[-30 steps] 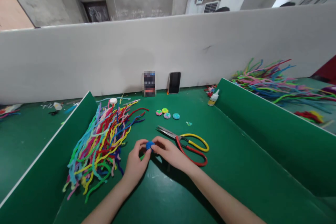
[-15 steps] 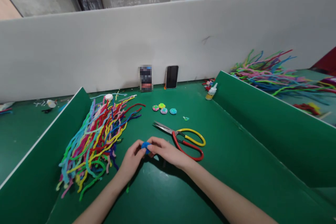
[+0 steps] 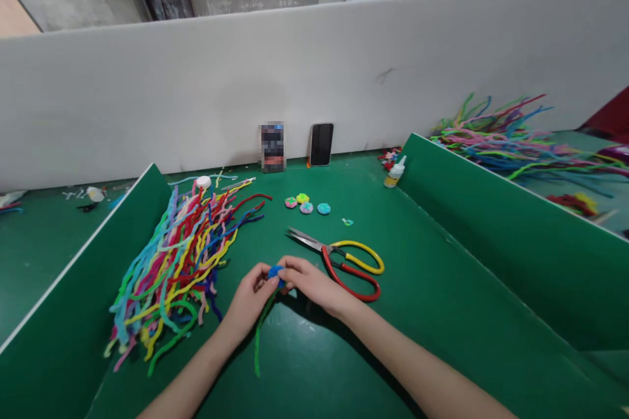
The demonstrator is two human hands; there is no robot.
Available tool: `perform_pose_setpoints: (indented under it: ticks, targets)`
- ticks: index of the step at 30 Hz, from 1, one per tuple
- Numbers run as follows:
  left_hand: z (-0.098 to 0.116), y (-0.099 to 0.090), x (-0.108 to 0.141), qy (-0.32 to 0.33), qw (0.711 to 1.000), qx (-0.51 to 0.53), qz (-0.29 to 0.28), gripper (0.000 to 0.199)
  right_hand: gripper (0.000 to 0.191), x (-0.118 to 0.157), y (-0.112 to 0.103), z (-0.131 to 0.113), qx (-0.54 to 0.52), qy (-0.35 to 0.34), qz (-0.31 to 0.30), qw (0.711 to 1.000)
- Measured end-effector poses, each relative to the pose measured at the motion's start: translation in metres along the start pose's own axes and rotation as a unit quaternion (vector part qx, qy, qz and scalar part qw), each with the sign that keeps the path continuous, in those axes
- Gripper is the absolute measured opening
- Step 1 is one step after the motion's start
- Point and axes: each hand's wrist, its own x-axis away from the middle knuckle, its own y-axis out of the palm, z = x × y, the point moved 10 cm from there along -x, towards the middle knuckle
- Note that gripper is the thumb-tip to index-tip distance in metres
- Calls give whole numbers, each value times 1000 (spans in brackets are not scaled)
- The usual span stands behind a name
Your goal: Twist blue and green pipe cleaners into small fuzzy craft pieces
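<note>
Between my two hands is a small blue fuzzy piece (image 3: pixel 276 273), pinched by the fingertips of both. My left hand (image 3: pixel 254 289) is closed on its left side, and my right hand (image 3: pixel 301 276) grips it from the right. A green pipe cleaner (image 3: pixel 259 340) hangs down from beneath the fingers toward the table's near side. Its upper end is hidden by my hands. Scissors (image 3: pixel 339 260) with one yellow and one red handle lie just beyond my right hand. Several small round fuzzy pieces (image 3: pixel 306 207) sit farther back.
Many coloured pipe cleaners (image 3: pixel 181 262) are heaped on the left. Green dividers (image 3: pixel 491 229) flank the table (image 3: pixel 314 366). A glue bottle (image 3: pixel 394 173) stands at the back right. A phone (image 3: pixel 322 145) and a blurred-out panel (image 3: pixel 273 147) lean on the white wall.
The green pipe cleaner has swung right and more of its length shows below my hands. The blue piece has shifted slightly right and up, still held by both hands.
</note>
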Motion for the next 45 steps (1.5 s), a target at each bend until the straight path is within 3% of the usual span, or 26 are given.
perform_pose_setpoints:
  ticks: [5, 15, 22, 36, 45]
  targets:
    - [3, 0, -2, 6, 1000, 9, -11, 13, 13, -1, 0, -4, 51, -24, -4, 998]
    - [-2, -1, -2, -12, 999, 45, -1, 19, 28, -3, 4, 9, -104, 22, -18, 994]
    - [-9, -10, -4, -15, 995, 88, 47, 31, 30, -3, 1, 7, -120, 12, -14, 993]
    - [-3, -5, -3, -14, 998, 64, 22, 30, 15, -2, 4, 4, -78, 13, -23, 997]
    - [-5, 3, -4, -36, 997, 61, -12, 29, 18, 0, 2, 2, -84, -3, 8, 996]
